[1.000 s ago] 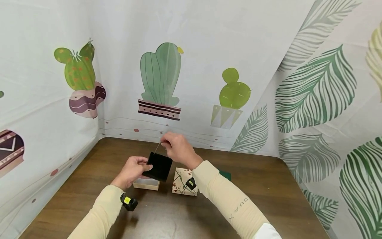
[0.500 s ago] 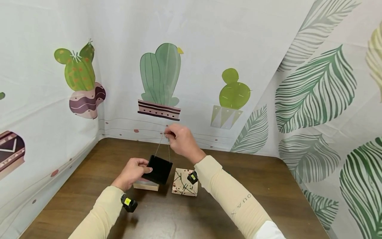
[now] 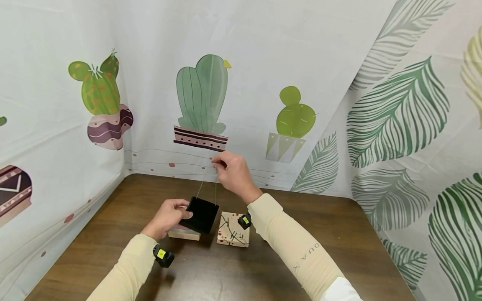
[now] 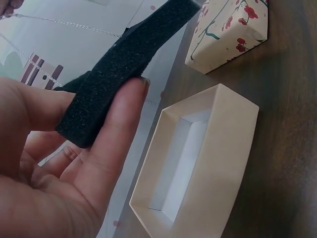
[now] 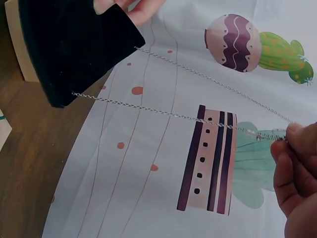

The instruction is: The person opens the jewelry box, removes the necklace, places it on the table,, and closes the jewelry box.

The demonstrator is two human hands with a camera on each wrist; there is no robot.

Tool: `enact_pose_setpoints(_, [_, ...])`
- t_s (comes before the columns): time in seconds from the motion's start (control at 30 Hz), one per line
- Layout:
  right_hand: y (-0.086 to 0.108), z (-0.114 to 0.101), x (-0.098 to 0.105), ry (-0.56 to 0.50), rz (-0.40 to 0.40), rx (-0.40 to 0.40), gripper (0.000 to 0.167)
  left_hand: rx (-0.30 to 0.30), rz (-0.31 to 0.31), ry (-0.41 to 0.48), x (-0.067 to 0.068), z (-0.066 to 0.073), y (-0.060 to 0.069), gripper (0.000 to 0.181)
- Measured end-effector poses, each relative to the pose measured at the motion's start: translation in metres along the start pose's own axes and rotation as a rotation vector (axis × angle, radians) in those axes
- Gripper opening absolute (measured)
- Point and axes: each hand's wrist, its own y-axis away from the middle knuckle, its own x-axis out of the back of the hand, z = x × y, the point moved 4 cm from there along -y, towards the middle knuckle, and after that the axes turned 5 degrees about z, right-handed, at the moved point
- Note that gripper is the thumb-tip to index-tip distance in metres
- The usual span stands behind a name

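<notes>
In the head view my left hand (image 3: 169, 215) grips a black velvet-faced foam pad (image 3: 203, 215) by its left side, thumb on the face. The left wrist view shows the pad's foam edge (image 4: 109, 74) between thumb and fingers. A thin silver necklace chain (image 5: 141, 107) runs in two strands from the pad's upper edge. My right hand (image 3: 235, 173), up and to the right of the pad, pinches the chain's far end between thumb and fingertips. Both strands look nearly straight. Below the pad lies an open cream box base (image 4: 228, 148), partly hidden in the head view.
A cream box lid with red flowers and green stems (image 3: 231, 230) lies on the brown wooden table (image 3: 211, 271), right of the box base. A white curtain (image 3: 248, 62) printed with cacti and leaves hangs behind the table.
My right hand has moved up and to the right, drawing out more chain between it and the pad. My left hand barely moved. A dark green item is now hidden by the right sleeve.
</notes>
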Motion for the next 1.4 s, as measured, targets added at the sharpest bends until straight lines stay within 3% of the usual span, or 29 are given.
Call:
enact_pose_setpoints(0.23, [-0.002,0.009,0.008,-0.014,0.085,-0.171,0.007,-0.02,0.003,0.01,0.004,0.001,0.002,0.028])
enact_pose_setpoints(0.43, [-0.004,0.012,0.013,-0.051,0.097,-0.218,0.006,-0.019,0.023,-0.012,0.009,0.0,0.003,0.027])
enact_pose_setpoints(0.63, [-0.007,0.013,0.018,-0.014,0.083,-0.214,0.006,-0.02,0.045,-0.072,0.012,0.001,0.006,0.023])
enact_pose_setpoints(0.9, [-0.011,0.013,0.022,-0.01,0.03,-0.188,0.007,-0.008,0.006,-0.09,0.011,0.003,0.012,0.024])
enact_pose_setpoints(1.1, [-0.013,0.014,0.023,-0.057,-0.015,-0.168,0.006,-0.013,-0.021,-0.077,0.011,0.004,0.014,0.026])
enact_pose_setpoints(1.4, [-0.013,0.013,0.024,-0.028,-0.086,-0.127,0.006,0.002,-0.035,-0.023,0.017,0.001,0.015,0.025])
